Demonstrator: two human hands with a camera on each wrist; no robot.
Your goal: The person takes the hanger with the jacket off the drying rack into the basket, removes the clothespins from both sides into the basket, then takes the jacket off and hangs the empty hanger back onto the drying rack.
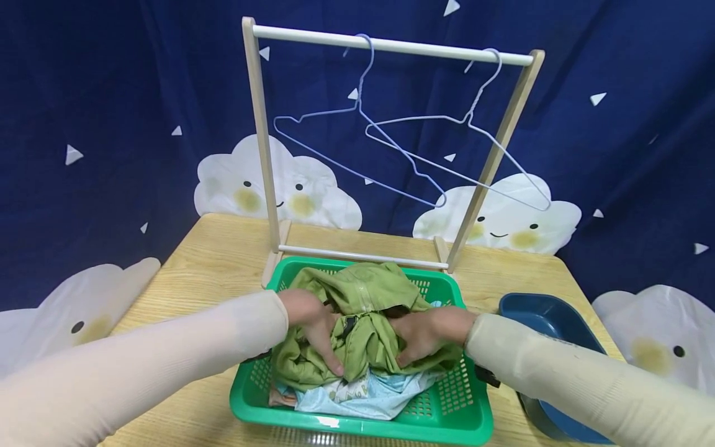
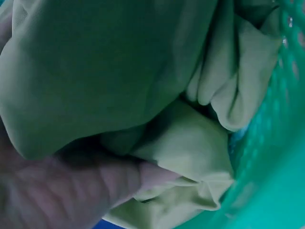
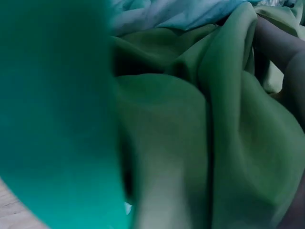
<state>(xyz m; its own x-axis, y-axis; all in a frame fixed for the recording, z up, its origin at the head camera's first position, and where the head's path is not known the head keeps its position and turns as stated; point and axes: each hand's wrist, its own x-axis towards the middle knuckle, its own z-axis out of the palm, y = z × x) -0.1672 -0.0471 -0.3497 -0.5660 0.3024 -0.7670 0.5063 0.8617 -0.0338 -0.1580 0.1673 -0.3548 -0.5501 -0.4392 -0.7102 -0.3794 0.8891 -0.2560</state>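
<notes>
green garment | crumpled | atop clothes in green basket

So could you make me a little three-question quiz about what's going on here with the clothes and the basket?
1. True or false: both hangers on the rack are bare.
2. Which garment do the left hand and right hand grip? A) pale blue B) green C) orange
3. What stands right of the green basket?

Key:
1. True.
2. B, the green garment.
3. A dark blue tub.
</notes>
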